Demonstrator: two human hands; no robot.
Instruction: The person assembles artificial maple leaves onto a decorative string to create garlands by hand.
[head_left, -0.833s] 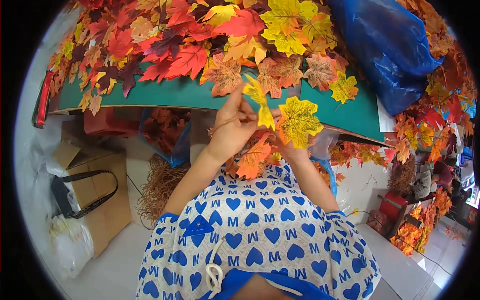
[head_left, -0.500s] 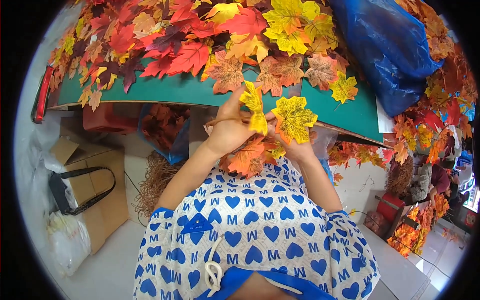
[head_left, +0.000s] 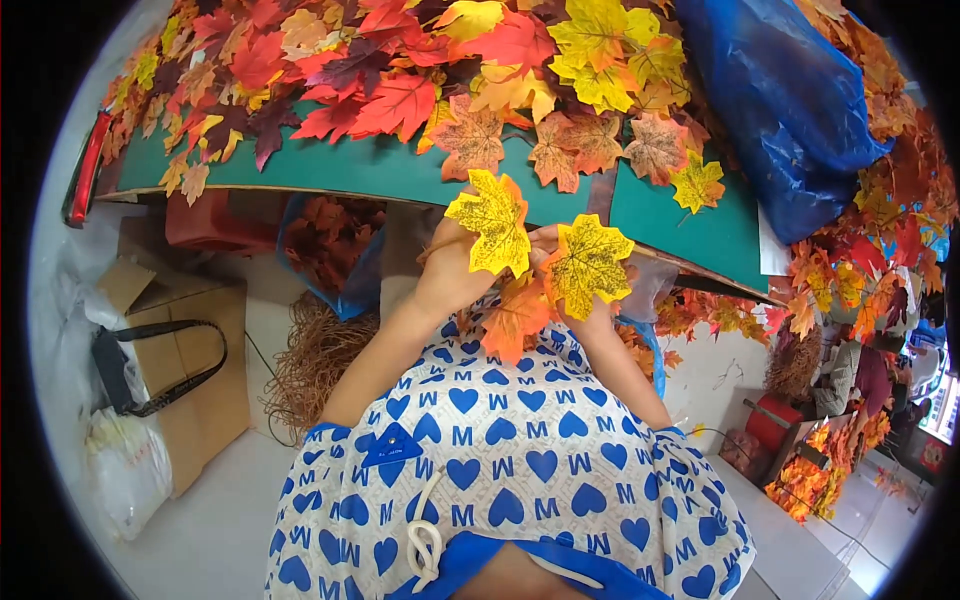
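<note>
My left hand (head_left: 455, 272) and my right hand (head_left: 592, 318) are close together in front of the apron, just off the table's near edge. Between them is a bunch of artificial maple leaves. One yellow leaf (head_left: 495, 222) stands over the left fingers, and another yellow leaf (head_left: 588, 265) hides most of the right fingers. Below them an orange leaf (head_left: 518, 318) hangs against the apron (head_left: 505, 430). Both hands look closed on the bunch, although the leaves cover the fingertips and the stems.
Red, orange and yellow leaves (head_left: 390, 105) are heaped on the green table (head_left: 345, 168). A blue plastic bag (head_left: 790, 110) lies at its right. Under the table are a leaf-filled bag (head_left: 335, 255) and brown stems (head_left: 315, 365). A cardboard box (head_left: 205, 390) stands at left.
The left yellow leaf has turned from edge-on to face up and shifted left. The orange leaf below has swung right. My hands remain together.
</note>
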